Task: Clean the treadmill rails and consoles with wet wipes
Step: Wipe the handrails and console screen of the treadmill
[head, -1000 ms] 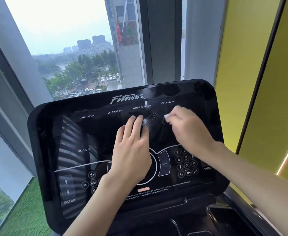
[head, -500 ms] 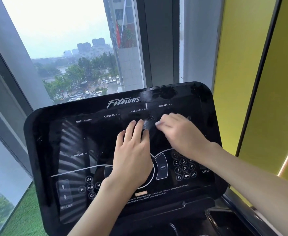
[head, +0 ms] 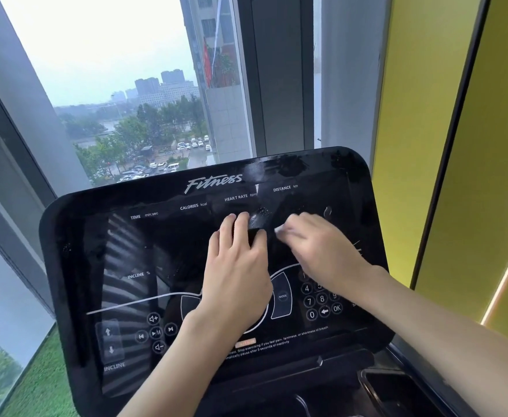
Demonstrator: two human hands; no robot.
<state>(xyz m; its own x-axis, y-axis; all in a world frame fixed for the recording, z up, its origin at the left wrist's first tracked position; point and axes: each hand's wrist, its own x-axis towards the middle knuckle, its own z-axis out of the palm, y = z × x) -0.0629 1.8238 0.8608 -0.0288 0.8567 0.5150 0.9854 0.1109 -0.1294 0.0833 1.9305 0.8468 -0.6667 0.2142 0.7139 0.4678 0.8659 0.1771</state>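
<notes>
The glossy black treadmill console fills the middle of the head view, tilted up toward me, with "Fitness" printed along its top. My left hand lies flat on the centre of the panel, fingers straight and together. My right hand is just to its right, above the number keypad, fingers curled over a white wet wipe. Only a small corner of the wipe shows at the fingertips, pressed on the screen. Wet smears glisten on the glass between the two hands.
A large window stands right behind the console. A yellow wall panel runs along the right. A black tray recess sits below the console at lower right. Green artificial turf covers the floor at lower left.
My right hand with the wipe slid left toward my left hand, then back slightly right, and is blurred now. My left hand stayed flat in place. The view shifted a little.
</notes>
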